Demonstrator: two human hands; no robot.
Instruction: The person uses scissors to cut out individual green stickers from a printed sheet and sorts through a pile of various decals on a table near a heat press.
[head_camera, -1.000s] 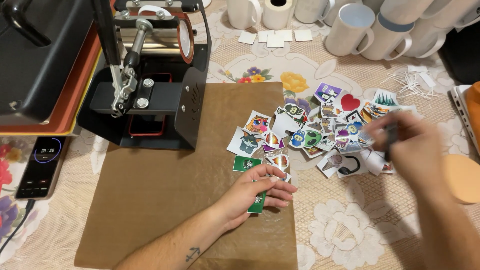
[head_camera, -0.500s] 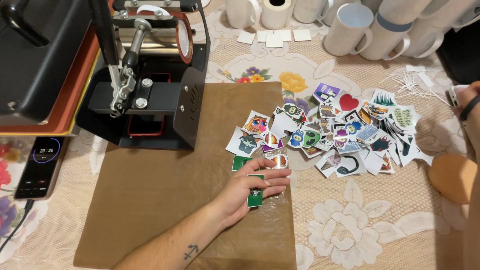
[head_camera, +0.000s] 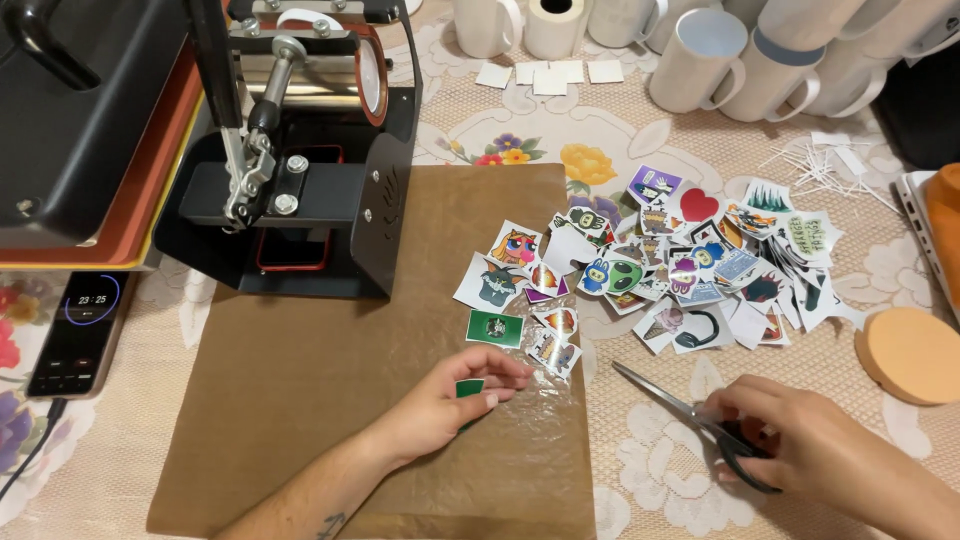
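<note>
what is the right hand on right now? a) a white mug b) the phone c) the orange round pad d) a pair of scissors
d: the right hand grips the dark handles of the scissors, whose blades lie on the lace tablecloth pointing toward the brown paper sheet, while the left hand pinches a small green sticker.

Left hand (head_camera: 455, 400) rests on the brown sheet (head_camera: 330, 400); sheet lies bare to its left and toward the person. Just beyond its fingertips, a green sticker (head_camera: 494, 327) and the sticker pile (head_camera: 660, 265) block the way. Press (head_camera: 290, 150) stands farther beyond, to the left. Right hand (head_camera: 800, 445) at the scissors (head_camera: 690, 420); bare lace cloth between the hands; orange disc (head_camera: 905, 355) just beyond-right, mugs (head_camera: 740, 60) well beyond.
</note>
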